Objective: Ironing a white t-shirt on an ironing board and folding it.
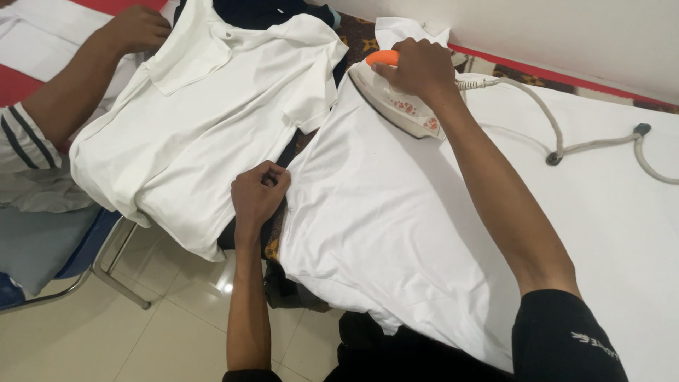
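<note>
A white shirt [382,205] lies flat on the ironing surface in front of me. My right hand [417,67] grips the orange handle of a white iron [399,106] resting on the shirt's upper part near the collar. My left hand [258,194] is closed on the shirt's left edge, pinching the cloth. The iron's grey cord [566,141] trails off to the right over the white cover.
A second white polo shirt [205,120] lies on a pile at the left, with another person's hand [138,28] and arm [64,92] resting by it. A metal-framed chair [106,262] stands on the tiled floor at lower left. A wall [566,35] runs behind the table.
</note>
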